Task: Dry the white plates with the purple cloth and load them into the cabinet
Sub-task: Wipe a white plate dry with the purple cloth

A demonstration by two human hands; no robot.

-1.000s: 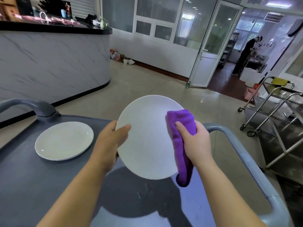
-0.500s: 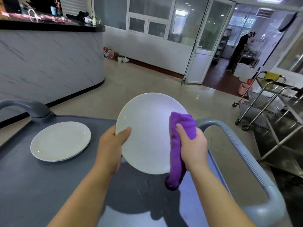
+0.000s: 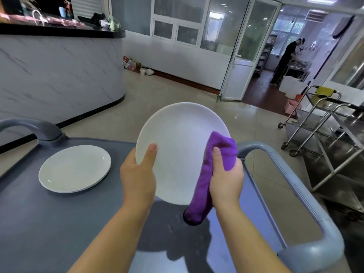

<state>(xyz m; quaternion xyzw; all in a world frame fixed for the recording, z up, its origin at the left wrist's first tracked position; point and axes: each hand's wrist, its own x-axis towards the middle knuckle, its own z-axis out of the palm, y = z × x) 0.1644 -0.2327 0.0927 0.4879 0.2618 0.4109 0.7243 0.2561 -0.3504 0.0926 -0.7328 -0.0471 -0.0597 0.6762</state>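
A round, glossy white plate [image 3: 183, 138], seemingly ceramic, is held tilted above the far side of a flat grey plastic cart top [image 3: 49, 223]. It is gripped at its left rim by the left hand [image 3: 137, 178], with the thumb laid on the face and the fingers hidden behind. A folded purple soft cloth [image 3: 201, 190] is clenched in the right hand [image 3: 226, 180] and pressed against the plate's right side, and its loose tail hangs below the lower rim, close to the cart top. The plate is secured at one rim only, so a firm wiping push could twist it out of the thumb's hold, more easily if it is wet. It would then be dropped onto the cart or past its edge onto the tiled floor. The hanging tail could be dragged through what look like damp marks on the cart top, and moisture could be carried back onto the plate. The back face could be left unwiped. Other flat white plates [image 3: 74, 168] lie well apart to the left, and no cabinet is in view.
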